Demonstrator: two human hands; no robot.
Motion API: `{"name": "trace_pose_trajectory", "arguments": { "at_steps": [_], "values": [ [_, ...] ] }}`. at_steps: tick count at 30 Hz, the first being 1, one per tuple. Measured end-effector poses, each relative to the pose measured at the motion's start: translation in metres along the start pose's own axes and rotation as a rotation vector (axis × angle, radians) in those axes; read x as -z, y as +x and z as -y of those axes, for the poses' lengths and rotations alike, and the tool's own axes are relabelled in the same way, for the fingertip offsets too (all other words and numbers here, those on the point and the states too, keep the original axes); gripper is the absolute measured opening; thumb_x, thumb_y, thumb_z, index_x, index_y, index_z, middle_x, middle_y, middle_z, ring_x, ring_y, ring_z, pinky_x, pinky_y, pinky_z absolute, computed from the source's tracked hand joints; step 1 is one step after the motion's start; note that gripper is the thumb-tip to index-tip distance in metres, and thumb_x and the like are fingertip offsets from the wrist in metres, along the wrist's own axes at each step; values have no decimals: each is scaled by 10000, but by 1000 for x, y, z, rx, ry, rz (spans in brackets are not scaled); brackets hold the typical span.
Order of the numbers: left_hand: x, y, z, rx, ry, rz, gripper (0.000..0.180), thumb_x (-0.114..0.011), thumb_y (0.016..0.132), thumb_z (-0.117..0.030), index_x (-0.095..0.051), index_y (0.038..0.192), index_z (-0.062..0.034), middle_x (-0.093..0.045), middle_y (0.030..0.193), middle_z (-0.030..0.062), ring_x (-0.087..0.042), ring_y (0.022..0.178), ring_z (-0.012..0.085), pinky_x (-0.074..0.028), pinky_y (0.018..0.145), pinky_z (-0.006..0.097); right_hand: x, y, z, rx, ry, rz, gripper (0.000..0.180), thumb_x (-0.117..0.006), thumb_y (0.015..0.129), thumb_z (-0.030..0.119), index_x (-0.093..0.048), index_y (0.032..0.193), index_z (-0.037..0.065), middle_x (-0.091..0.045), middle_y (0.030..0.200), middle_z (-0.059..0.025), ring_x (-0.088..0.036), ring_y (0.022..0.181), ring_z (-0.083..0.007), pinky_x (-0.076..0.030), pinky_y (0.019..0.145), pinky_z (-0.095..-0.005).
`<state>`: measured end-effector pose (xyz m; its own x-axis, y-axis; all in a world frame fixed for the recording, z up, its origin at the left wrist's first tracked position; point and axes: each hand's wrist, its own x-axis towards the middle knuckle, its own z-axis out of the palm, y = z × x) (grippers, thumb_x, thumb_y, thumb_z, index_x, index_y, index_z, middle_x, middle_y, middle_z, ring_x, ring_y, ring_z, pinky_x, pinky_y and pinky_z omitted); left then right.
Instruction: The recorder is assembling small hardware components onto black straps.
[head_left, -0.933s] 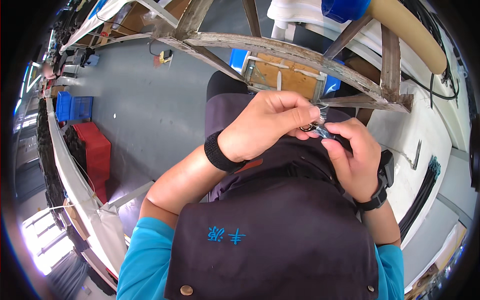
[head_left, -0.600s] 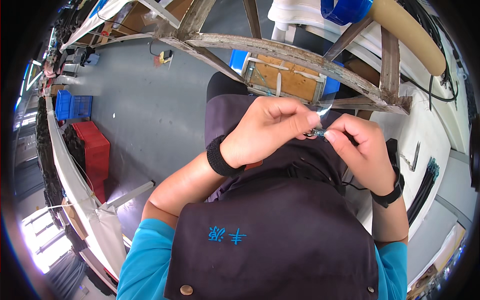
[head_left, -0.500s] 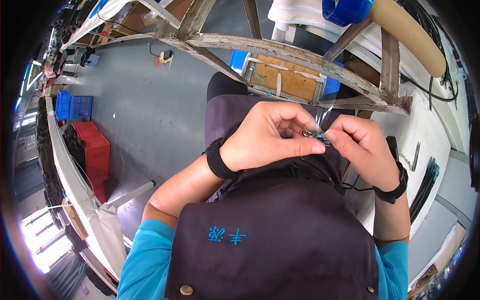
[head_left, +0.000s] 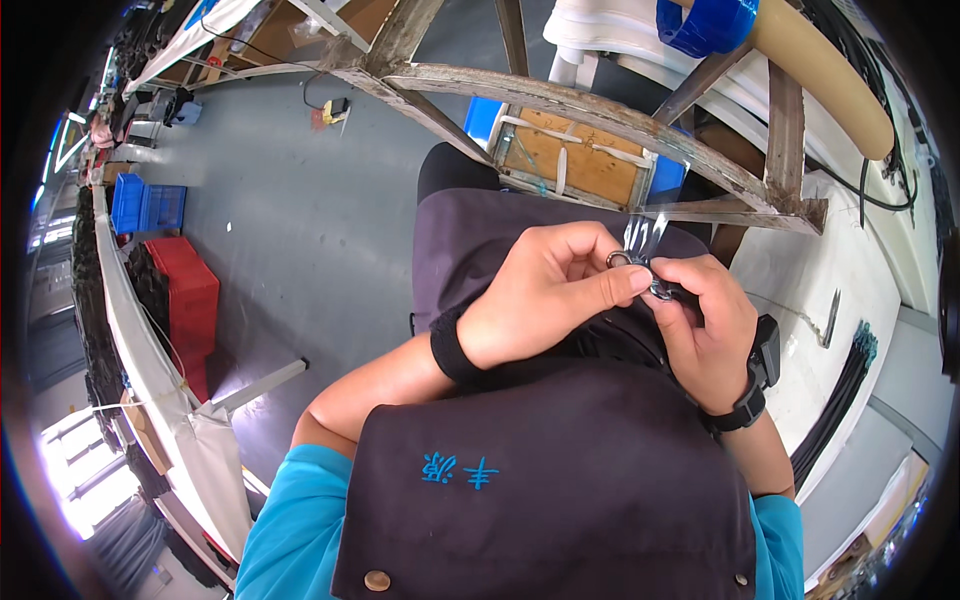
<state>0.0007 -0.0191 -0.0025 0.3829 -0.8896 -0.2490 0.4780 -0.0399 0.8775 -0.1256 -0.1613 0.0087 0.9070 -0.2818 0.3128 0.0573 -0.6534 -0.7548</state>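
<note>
Above the lap of the dark apron (head_left: 550,440), both hands meet over a small metal ring (head_left: 618,259), which is held in the air rather than set on the tabletop. The left hand (head_left: 550,295) pinches it between thumb and forefinger, the other fingers curled in behind. The right hand (head_left: 708,330) has its thumb and forefinger closed on a small dark, shiny piece (head_left: 660,290) just beside the ring (whether the two are joined, the fingers hide). A clear plastic strip (head_left: 645,235) stands up from between the fingertips, catching the light. On the person's right is a white tabletop (head_left: 780,265); a slim metal tool (head_left: 833,318) lies toward its right edge, and a bundle of black cords (head_left: 835,405) with teal ends runs along that edge nearer the person. Beyond the hands, a worn metal frame (head_left: 570,95) crosses the view, with a tan tube (head_left: 820,75) above its right corner.
</note>
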Motion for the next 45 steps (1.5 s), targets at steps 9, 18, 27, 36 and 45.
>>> {"name": "trace_pose_trajectory", "arguments": {
  "at_steps": [9, 18, 27, 36, 45],
  "values": [
    [5, 24, -23, -53, 149, -16, 206, -610, 894, -189, -638, 942, 9, -653, 807, 37, -605, 739, 77, -482, 637, 198, 8, 2, 2, 66, 29, -8, 216, -691, 727, -4, -612, 926, 12, -584, 722, -91, -558, 606, -223, -438, 537, -299],
    [10, 21, -20, -120, 150, -60, 159, -594, 901, -159, -631, 923, -5, -660, 818, 61, -635, 768, 122, -510, 666, 223, 12, 11, -8, 52, 72, 145, 112, -670, 776, 39, -605, 856, -7, -491, 617, -73, -481, 536, -170, -371, 505, -277],
    [13, 12, -11, -157, 44, -51, 134, -642, 838, -17, -607, 963, 14, -649, 944, 75, -633, 875, 132, -530, 762, 256, 19, 26, -10, -796, 826, 378, 267, -568, 913, 268, -591, 792, 32, -450, 602, 62, -364, 552, -10, -285, 504, -168],
    [8, 9, 0, -80, -106, -105, 195, -646, 803, 46, -586, 981, -3, -646, 922, 77, -628, 824, 122, -520, 712, 238, 18, 9, -17, -786, 866, 367, 257, -520, 940, 296, -574, 915, 46, -573, 749, 4, -491, 601, -24, -387, 564, -155],
    [20, 0, -12, 72, -36, -176, 205, -595, 835, 16, -562, 1037, -5, -618, 830, 61, -595, 739, 118, -478, 657, 226, 41, -75, -82, -520, -34, -144, 247, -584, 894, 197, -574, 1043, 1, -609, 929, -116, -584, 823, -190, -460, 730, -286]
  ]
}}
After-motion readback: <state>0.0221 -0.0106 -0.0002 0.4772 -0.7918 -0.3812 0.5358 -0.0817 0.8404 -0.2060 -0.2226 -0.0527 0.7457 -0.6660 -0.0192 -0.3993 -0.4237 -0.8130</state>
